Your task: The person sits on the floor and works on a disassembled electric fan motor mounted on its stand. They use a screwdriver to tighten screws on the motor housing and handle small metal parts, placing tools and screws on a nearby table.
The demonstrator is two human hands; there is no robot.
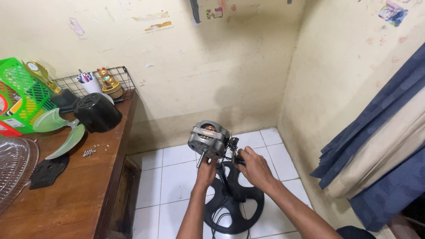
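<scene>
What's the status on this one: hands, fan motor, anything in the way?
Left hand grips under the fan motor; right hand at the wiring behind it. Motor bare on its stand, over the round black base. Nothing in the way.

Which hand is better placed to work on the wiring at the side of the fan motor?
Probably the right hand: its fingers already sit at the black switch and wires beside the bare fan motor. The left hand is underneath, near the shaft, apparently steadying the motor on its stand.
</scene>
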